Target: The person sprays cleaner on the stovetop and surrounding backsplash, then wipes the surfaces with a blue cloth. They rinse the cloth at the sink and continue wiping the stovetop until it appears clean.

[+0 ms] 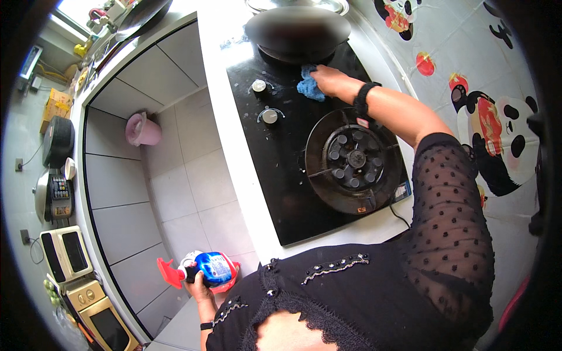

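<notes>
My right hand (330, 81) holds a crumpled blue cloth (311, 85) against the black glass gas hob (281, 175), just below the dark wok (300, 52) on the far burner. The wok's inside is blurred. Between my arm and the front edge of the hob lies the near burner with its round black pan support (319, 188). Two silver control knobs (269, 116) sit left of it. Low on the left, my left hand (199, 287) grips a spray bottle (215, 270) with a red trigger head and a blue label, held over the floor beside the white counter.
A pink waste bin (145, 130) stands on the tiled floor. Along the left counter are a white microwave (66, 254), a gold-coloured oven (103, 316), a multicooker (59, 193) and a black case (59, 140). Panda-patterned covering (505, 131) lines the right wall. A black cable (399, 215) leaves the hob.
</notes>
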The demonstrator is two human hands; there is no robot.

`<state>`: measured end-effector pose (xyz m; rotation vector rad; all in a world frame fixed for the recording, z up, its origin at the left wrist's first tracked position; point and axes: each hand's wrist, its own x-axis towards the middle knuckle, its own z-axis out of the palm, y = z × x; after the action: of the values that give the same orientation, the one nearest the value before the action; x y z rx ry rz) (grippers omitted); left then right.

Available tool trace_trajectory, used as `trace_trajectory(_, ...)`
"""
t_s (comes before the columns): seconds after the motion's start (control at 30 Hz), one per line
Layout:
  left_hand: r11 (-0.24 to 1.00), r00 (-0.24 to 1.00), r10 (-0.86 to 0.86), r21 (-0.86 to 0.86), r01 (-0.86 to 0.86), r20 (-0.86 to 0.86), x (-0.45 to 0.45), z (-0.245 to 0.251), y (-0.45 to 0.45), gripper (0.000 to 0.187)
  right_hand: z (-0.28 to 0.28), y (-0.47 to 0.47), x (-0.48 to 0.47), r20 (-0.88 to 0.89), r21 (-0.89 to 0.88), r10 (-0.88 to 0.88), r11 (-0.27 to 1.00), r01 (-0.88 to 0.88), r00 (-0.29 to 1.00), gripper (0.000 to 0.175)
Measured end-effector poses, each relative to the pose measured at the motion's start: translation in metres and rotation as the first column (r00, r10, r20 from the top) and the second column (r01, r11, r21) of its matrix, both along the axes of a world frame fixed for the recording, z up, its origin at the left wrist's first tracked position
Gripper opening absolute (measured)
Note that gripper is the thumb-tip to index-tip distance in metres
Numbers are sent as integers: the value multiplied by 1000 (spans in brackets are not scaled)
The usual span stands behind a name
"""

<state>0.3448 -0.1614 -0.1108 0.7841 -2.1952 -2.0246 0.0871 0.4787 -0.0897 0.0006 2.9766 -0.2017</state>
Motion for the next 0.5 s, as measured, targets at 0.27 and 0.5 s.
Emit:
trace_trajectory(0.27,997,1000,-6,81,7,-15,0,-7,-13,45,26,-76,-51,193,-287,-89,947,143,977,36)
trace_trajectory(0.5,996,999,-1,87,5,-43,7,-7,-20,44,39,-51,-28,201,-194,166,973,-127,965,33)
